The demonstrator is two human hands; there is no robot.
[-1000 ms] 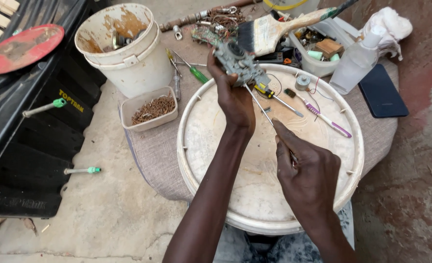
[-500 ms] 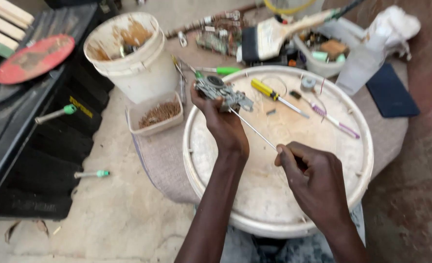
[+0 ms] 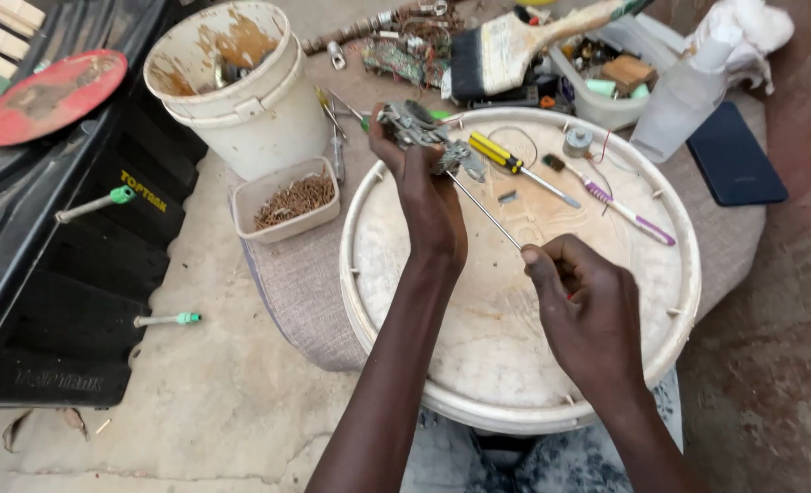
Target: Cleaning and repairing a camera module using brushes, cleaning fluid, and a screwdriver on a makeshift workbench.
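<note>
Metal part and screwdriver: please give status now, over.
Left hand grips metal part. Right hand holds thin screwdriver, tip at part. Above white round lid; nothing blocking.

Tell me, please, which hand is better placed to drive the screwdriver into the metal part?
The right. The right hand already grips the screwdriver, whose tip reaches the metal part. The left hand is closed around that part, holding it above the lid, so it looks better kept as the steadying hand.

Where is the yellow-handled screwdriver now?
The yellow-handled screwdriver lies on the round white lid, at its far edge, just right of the left hand.
</note>
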